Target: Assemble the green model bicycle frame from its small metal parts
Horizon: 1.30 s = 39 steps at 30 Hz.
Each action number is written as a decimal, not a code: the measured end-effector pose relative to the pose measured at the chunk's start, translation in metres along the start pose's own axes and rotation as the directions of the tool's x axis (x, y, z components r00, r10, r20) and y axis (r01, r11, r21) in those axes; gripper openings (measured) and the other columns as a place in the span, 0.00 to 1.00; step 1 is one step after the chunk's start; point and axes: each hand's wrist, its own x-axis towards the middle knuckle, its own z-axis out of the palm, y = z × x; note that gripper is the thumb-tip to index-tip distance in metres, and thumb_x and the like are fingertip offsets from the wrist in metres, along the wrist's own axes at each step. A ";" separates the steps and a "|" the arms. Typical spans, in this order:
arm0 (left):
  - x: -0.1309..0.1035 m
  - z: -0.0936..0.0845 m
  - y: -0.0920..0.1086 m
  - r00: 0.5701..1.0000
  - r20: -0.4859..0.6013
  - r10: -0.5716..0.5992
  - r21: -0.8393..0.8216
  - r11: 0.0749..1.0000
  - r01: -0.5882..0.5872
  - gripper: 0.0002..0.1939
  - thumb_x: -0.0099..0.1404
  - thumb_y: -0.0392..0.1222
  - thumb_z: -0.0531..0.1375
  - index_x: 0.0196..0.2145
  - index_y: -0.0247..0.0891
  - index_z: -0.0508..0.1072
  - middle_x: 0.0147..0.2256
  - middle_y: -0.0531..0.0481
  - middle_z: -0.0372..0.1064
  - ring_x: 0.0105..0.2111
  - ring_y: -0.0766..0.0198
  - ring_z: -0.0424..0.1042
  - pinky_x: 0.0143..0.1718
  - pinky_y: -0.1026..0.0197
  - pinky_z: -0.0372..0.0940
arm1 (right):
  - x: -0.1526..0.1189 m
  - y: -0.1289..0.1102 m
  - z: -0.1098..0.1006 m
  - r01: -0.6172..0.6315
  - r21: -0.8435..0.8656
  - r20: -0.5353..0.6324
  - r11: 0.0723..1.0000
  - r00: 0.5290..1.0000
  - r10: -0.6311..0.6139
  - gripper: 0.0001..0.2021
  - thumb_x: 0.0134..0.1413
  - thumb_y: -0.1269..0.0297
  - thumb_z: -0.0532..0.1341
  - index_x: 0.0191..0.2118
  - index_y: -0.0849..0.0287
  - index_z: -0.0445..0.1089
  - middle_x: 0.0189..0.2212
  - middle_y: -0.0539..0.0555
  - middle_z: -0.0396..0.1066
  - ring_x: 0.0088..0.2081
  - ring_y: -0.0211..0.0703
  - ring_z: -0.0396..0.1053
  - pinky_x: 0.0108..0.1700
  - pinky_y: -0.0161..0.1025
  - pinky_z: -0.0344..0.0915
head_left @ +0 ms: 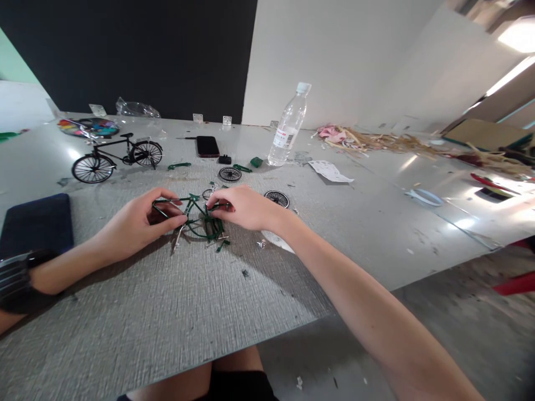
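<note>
We had a small dark green bicycle frame of thin bars (pixel 194 214) just above the grey table with a woven-like surface (pixel 167 312), in front of us. Our left hand (pixel 136 223) was closed on the left end of this frame, with the bars between the thumb and the fingers. Our right hand (pixel 246 206) had its thumb and fingertips brought together on the right part of the frame; which small part they pinched, we could not tell.

Under the left thumb, a thin silver rod-like piece (pixel 177 238) pointed down toward the table. A tiny green piece (pixel 223 245) lay near the frame, and a small silver part (pixel 261 244) lay more to the right, beside a white sheet (pixel 278 241) partly hidden by our right forearm.

Beyond our hands there was a black spoked wheel (pixel 229 174), and another black wheel with spokes (pixel 277 198) lay just beside our right wrist. A green block-like piece (pixel 256 162) and a small black block (pixel 224 159) were behind, near a black phone (pixel 208 146).

On the left stood a black miniature bicycle (pixel 119 157), and nearer to us was a dark blue flat object (pixel 37 223). On the right stood a clear plastic bottle with a white cap (pixel 288 131), near a printed white paper (pixel 330 171).
</note>
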 end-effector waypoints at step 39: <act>0.002 0.001 -0.005 1.000 -0.014 0.028 0.027 0.999 -0.028 0.21 0.60 0.59 0.65 0.44 0.45 0.70 0.39 0.47 0.79 0.39 0.52 0.79 0.40 0.53 0.74 | -0.001 -0.004 0.002 0.037 -0.017 -0.011 0.999 0.999 -0.037 0.10 0.65 0.64 0.59 0.46 0.58 0.77 0.39 0.56 0.77 0.37 0.44 0.70 0.41 0.42 0.58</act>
